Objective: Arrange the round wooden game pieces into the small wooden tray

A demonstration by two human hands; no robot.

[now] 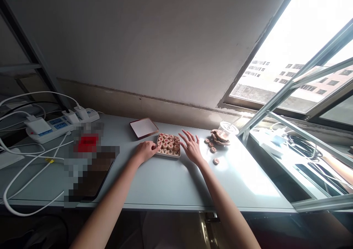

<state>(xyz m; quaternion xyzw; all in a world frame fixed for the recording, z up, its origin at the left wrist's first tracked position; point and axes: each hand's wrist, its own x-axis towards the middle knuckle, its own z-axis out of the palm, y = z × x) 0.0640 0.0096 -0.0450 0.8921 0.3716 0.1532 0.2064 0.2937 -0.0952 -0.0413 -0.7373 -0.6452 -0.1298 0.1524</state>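
Observation:
A shallow box (168, 156) on the grey desk holds rows of round wooden Chinese chess pieces (166, 145) with red characters. My left hand (145, 151) is closed at the box's left side, its thumb over the rim and fingers curled. Just off the right side of the box is my right hand (191, 146), fingers spread and nothing in them. Behind and to the left lies the box's lid (143, 128), its pale inside facing up. Several loose chess pieces (213, 149) rest on the desk right of my right hand.
A clear lidded cup (227, 130) with a straw stands in a brown, wavy-edged holder (220, 140) near the wall. At left are a white power strip (59, 124), tangled white cables and a dark flat item (100, 171), partly pixelated. A metal frame (271, 105) rises at right.

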